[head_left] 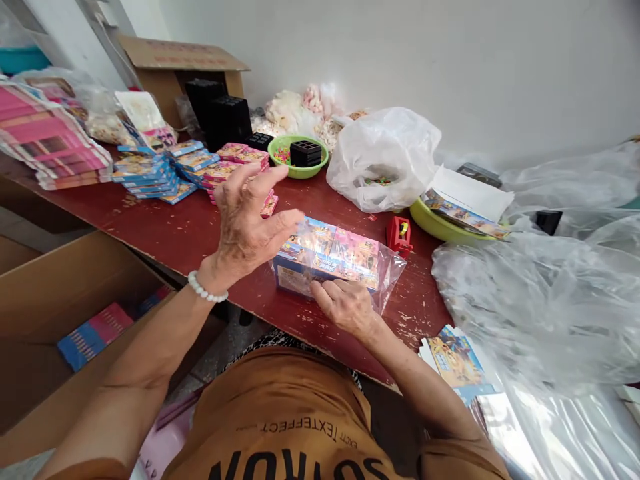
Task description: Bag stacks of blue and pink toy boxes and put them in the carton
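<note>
A box printed in blue and pink [350, 248] lies on the red table inside a clear plastic bag [393, 270], whose loose end sticks out to the right. My right hand [345, 303] is closed at the near side of the box, its curled fingers gripping the bag's film. Above the box's left end, my left hand [250, 223] is raised with fingers spread and thumb apart, holding nothing. A white bead bracelet [206, 288] circles the left wrist. Just right of the bag stands a red tape dispenser [399, 235].
Stacks of small blue boxes [147, 175] and pink boxes [220, 172] stand at left. Behind are a green bowl [300, 172] and a white plastic bag [385, 150]. Clear plastic bags [520, 300] heap at right. An open carton [45, 287] sits below left.
</note>
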`<action>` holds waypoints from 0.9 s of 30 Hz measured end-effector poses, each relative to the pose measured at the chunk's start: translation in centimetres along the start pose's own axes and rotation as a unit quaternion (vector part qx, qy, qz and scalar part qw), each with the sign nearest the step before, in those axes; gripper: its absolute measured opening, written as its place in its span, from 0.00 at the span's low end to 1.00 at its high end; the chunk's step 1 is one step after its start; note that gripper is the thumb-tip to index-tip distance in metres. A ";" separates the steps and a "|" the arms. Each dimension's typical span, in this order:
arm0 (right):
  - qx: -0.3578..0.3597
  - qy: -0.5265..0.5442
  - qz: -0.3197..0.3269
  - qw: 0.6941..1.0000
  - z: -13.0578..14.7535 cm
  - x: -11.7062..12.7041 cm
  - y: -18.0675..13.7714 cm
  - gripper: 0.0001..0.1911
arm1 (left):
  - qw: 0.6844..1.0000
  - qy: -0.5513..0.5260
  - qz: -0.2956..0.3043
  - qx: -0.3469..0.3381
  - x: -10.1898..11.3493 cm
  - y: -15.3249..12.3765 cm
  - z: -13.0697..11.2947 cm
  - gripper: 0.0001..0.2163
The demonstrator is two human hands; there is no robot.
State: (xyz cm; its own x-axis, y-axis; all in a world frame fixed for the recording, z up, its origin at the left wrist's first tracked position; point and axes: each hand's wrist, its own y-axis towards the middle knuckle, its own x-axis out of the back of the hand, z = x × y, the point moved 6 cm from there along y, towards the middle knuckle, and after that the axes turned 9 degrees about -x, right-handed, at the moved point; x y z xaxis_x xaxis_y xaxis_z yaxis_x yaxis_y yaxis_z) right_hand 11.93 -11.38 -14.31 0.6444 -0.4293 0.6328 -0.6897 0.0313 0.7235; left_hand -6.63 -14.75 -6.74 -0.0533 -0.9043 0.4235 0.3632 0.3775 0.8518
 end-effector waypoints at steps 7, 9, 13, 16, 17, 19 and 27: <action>-0.002 -0.015 0.022 1.000 0.1 -0.7 -0.8 0.12 | 0.994 0.035 0.008 0.102 2.0 -6.6 1.4 0.06; 0.003 -0.014 0.038 0.999 0.1 -1.1 -1.0 0.11 | 0.987 0.043 0.012 0.153 1.5 -10.4 1.3 0.08; 0.018 -0.009 0.059 0.998 0.0 -1.5 -1.1 0.12 | 0.965 0.008 0.112 0.238 0.8 -14.8 2.2 0.08; 0.024 0.002 0.058 0.998 0.0 -1.5 -1.1 0.11 | 0.960 0.052 0.124 0.245 4.2 -12.1 3.1 0.08; 0.024 0.004 0.062 0.998 0.0 -1.5 -1.2 0.11 | 0.965 0.085 0.074 0.236 5.9 -10.2 2.8 0.13; 0.021 0.005 0.080 0.997 0.1 -1.7 -1.3 0.11 | 0.977 0.081 0.010 0.199 7.4 -6.1 1.0 0.18; 0.002 -0.006 0.087 0.996 0.5 -2.6 -1.6 0.15 | 0.971 -0.174 0.165 0.011 -6.5 -2.9 -7.1 0.21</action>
State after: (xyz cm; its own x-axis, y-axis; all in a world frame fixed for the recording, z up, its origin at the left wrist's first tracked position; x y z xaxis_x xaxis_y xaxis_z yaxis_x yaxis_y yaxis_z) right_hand 11.17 -10.79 -17.20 0.5116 -0.4285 0.7448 -0.7913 0.1029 0.6027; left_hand -0.76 -11.34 -14.13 -0.2494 -0.6130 0.7497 0.3932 0.6434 0.6569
